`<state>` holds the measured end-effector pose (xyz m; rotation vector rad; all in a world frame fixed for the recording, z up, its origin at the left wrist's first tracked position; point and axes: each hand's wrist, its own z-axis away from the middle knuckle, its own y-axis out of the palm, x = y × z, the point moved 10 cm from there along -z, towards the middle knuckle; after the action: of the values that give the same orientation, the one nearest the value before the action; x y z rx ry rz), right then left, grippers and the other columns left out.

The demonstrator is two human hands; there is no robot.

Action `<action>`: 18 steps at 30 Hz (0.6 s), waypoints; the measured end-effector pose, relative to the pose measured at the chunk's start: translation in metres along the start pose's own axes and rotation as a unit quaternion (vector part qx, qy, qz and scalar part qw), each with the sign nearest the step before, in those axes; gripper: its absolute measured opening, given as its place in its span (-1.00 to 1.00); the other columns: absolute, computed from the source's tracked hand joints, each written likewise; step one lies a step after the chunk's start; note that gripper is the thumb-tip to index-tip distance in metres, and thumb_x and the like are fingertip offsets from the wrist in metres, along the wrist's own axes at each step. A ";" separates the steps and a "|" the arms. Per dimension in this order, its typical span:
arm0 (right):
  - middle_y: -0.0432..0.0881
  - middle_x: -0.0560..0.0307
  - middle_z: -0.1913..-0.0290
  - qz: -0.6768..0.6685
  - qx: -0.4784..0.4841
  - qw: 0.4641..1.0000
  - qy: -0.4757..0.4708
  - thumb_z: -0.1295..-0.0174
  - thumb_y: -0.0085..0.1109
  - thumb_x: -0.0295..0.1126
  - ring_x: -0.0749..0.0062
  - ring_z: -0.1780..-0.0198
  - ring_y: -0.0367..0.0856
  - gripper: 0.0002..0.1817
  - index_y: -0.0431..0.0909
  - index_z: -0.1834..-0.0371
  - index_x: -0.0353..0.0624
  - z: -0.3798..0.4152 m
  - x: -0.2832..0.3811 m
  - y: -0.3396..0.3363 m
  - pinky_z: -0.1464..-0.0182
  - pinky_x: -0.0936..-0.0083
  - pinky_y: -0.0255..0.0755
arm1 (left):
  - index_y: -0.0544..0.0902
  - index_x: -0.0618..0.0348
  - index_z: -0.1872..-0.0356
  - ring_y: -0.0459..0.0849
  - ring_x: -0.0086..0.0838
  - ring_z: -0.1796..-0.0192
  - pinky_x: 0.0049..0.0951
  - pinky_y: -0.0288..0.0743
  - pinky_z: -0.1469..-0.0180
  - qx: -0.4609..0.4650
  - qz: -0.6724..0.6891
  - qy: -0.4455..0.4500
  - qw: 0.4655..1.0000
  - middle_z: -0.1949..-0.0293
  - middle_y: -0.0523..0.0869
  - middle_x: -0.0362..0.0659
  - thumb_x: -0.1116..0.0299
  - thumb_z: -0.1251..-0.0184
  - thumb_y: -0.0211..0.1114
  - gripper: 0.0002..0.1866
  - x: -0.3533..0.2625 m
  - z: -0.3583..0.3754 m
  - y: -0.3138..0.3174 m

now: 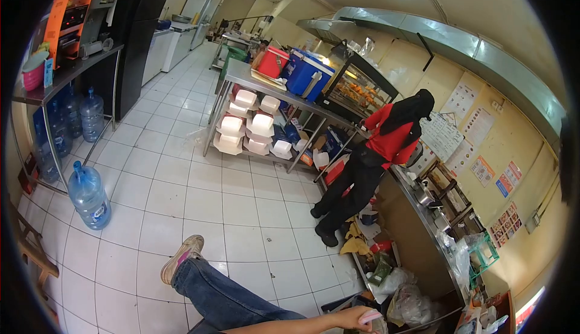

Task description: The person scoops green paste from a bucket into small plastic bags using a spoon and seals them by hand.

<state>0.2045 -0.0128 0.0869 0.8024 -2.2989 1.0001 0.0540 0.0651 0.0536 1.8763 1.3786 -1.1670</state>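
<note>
A: Hand status?
B: My left hand (353,318) is mostly closed, fingers around a pink item (368,316). Part of the grip is hidden; can't tell what the item is. Right hand: can't tell.
A: Item location?
B: In my fingers, low in view, right of my jeans leg (232,295). Clear plastic bags (414,305) sit near it, below the long tabletop (417,213) along the wall.
A: Other stuff close by?
B: Yellow cloth (356,240) on the low shelf, near the feet of a person (393,134) in red and black.
A: And farther out?
B: Other steel tabletop (244,75): red cooler (273,62) beside blue cooler (309,75), stacked white boxes (261,124) underneath. Big water bottle (89,198) upright on the tile floor (199,204), left side.
</note>
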 end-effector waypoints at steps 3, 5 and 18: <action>0.67 0.00 0.18 -0.135 0.166 0.968 0.132 -0.39 0.11 -0.32 0.27 0.16 0.64 -0.76 0.60 0.07 -0.27 0.003 0.004 0.030 0.11 0.34 0.52 | 0.58 0.16 -0.17 0.64 -0.29 -0.11 -0.23 0.48 -0.16 -0.005 -0.045 0.038 0.998 -0.05 0.69 -0.04 0.14 -0.08 0.52 -0.38 0.011 -0.002 0.007; 0.66 -0.01 0.15 -0.135 0.192 0.966 0.105 -0.37 0.14 -0.31 0.26 0.13 0.62 -0.74 0.58 0.04 -0.28 -0.001 -0.014 0.034 0.08 0.35 0.50 | 0.58 0.16 -0.17 0.64 -0.26 -0.11 -0.22 0.47 -0.18 -0.015 -0.044 0.045 0.998 -0.05 0.69 -0.03 0.10 -0.07 0.52 -0.37 0.020 -0.004 0.009; 0.58 -0.20 -0.06 -0.271 0.215 0.906 0.242 -0.38 0.05 -0.21 -0.08 -0.10 0.51 -0.59 0.53 -0.11 -0.32 0.009 -0.070 0.049 -0.20 0.18 0.40 | 0.49 0.08 -0.30 0.51 -0.13 -0.28 -0.15 0.38 -0.30 0.067 -0.057 -0.075 0.993 -0.24 0.55 0.02 0.06 0.01 0.57 -0.20 0.019 0.001 0.011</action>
<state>0.2176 0.0294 0.0134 1.1322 -1.3386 1.2694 0.0660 0.0701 0.0356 1.7772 1.3681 -1.4600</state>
